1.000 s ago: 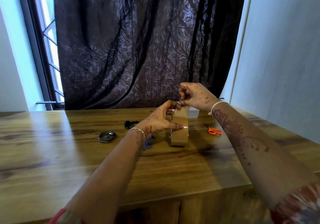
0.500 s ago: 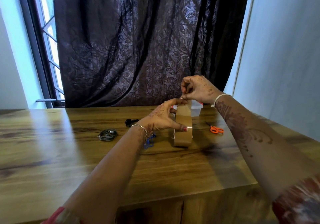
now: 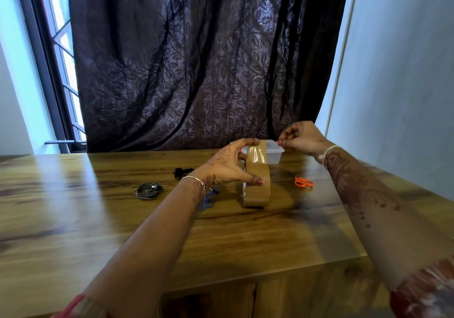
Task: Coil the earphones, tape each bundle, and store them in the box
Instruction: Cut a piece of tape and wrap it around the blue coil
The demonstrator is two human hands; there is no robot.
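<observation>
A brown tape roll (image 3: pixel 256 185) stands on edge on the wooden table (image 3: pixel 98 219). My left hand (image 3: pixel 228 165) grips it, thumb on the near face and fingers over the top. A short glossy strip of tape (image 3: pixel 256 154) is lifted from the top of the roll. My right hand (image 3: pixel 302 138) is to the right of the roll, apart from it and blurred, with its fingers pinched together and nothing visible in them. A grey coiled earphone bundle (image 3: pixel 148 190) lies to the left. A black earphone (image 3: pixel 183 171) lies behind it, and a blue one (image 3: pixel 208 198) sits under my left wrist. The clear plastic box (image 3: pixel 275 157) stands behind the roll.
Orange-handled scissors (image 3: pixel 303 182) lie on the table to the right of the roll. A dark curtain (image 3: pixel 184 72) hangs behind the table, with a window (image 3: pixel 59 47) at the left and a white wall at the right. The table's front edge runs near my forearms.
My right hand has left the top of the tape roll and moved to the right. A strip of tape now stands lifted from the roll. My left hand keeps its grip.
</observation>
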